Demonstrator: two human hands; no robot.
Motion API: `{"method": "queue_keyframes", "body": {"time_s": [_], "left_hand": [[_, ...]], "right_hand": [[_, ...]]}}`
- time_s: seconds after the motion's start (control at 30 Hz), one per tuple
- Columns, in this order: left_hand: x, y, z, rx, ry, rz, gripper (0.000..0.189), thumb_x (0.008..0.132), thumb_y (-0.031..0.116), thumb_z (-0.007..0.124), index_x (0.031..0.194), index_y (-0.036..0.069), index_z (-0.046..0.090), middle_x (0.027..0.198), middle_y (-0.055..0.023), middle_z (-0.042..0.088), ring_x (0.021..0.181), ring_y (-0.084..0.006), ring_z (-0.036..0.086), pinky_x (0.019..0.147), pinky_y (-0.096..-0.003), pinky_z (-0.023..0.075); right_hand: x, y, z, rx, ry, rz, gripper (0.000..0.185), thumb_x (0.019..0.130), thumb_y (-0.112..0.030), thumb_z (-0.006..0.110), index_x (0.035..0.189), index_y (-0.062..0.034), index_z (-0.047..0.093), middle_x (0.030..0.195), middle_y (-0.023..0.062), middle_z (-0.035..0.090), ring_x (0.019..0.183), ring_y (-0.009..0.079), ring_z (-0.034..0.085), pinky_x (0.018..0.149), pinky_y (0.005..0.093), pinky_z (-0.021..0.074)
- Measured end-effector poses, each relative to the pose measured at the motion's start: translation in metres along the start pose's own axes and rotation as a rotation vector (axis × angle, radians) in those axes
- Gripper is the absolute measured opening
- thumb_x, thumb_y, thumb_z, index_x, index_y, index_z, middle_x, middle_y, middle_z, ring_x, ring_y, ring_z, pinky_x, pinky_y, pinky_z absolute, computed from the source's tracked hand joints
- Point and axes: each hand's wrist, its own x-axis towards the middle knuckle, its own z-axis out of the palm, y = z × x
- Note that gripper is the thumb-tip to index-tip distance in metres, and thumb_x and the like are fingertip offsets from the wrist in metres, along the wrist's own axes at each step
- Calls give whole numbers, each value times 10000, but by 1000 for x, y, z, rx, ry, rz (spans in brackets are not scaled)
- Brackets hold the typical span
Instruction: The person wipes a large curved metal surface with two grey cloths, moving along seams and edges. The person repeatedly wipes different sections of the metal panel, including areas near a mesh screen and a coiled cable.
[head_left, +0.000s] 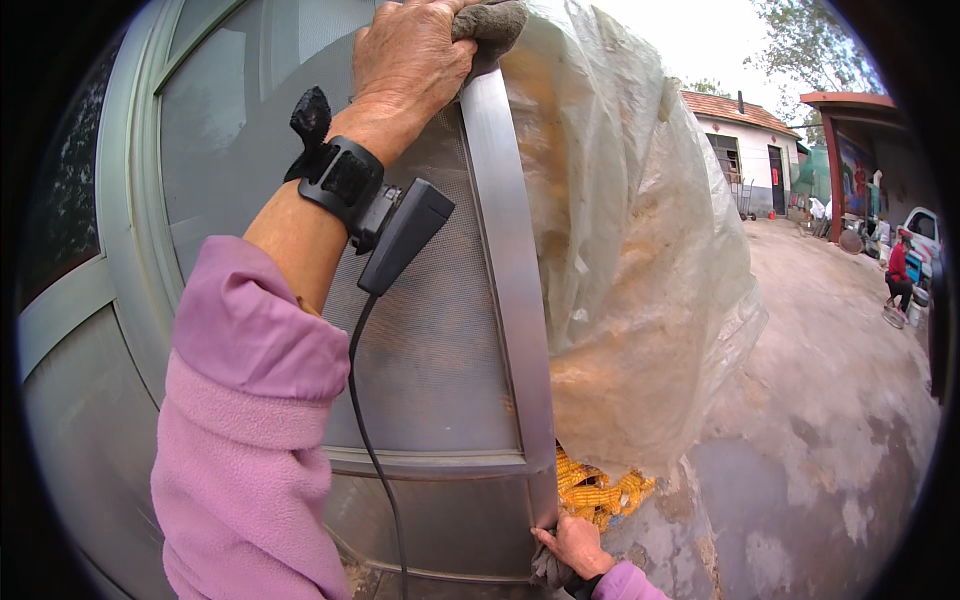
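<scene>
My left hand (409, 56) is at the top of the view, shut on a grey cloth (491, 30) against the upper part of a metal screen door's frame (510, 225). On that wrist sits a black strap with a dark device (405, 236) and a hanging cable. Lower down, my right hand (576, 546) grips another grey cloth (551, 568) at the door's bottom outer edge. Fine mesh (427, 322) fills the door above a solid metal lower panel (435, 517). Both arms wear pink fleece sleeves.
Just beyond the door edge, cloudy plastic sheeting (645, 300) covers a tall heap, with yellow corn cobs (600, 491) showing beneath. Concrete ground (810, 360) stretches right. A person in red (898, 266) sits near a white vehicle (924, 229). A tile-roofed house (750, 146) stands behind.
</scene>
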Motion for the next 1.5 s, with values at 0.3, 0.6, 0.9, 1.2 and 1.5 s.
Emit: {"method": "queue_keyframes", "body": {"time_s": [0.3,0.6,0.9,1.2,1.5], "left_hand": [[-149,64,-41,-79,-270,209,476,663,114,807,1122,121,681,1248,-33,616,1141,-277,549,953,-410,446],[-12,3,1,21,84,52,356,764,153,731,1117,109,699,1237,-70,611,1100,-295,566,946,-423,457],[-218,95,-33,-147,-261,5,386,685,151,786,1055,104,689,1205,-55,601,1075,-276,538,895,-401,425],[-334,150,-79,-280,-594,297,183,820,226,618,945,120,701,1227,-27,601,1099,-239,530,903,-377,421],[-265,101,-62,-125,-331,-34,363,680,119,738,1042,135,718,1176,-28,597,1026,-234,546,789,-368,420]], "right_hand": [[-1,-1,-4,23,2,-17,574,838,-550,699,810,23,693,734,235,689,718,403,694,650,480,550],[0,-1,-7,31,24,-43,570,834,-541,706,787,27,686,712,230,682,699,393,693,638,473,549],[2,1,-1,28,52,-54,550,839,-514,715,777,31,675,694,229,675,687,390,692,635,468,551],[1,-6,-3,17,22,17,551,823,-521,729,799,26,675,724,228,681,716,396,691,653,471,550],[3,-1,0,51,27,3,552,824,-514,730,812,35,668,754,252,679,735,418,682,673,484,546]]}}
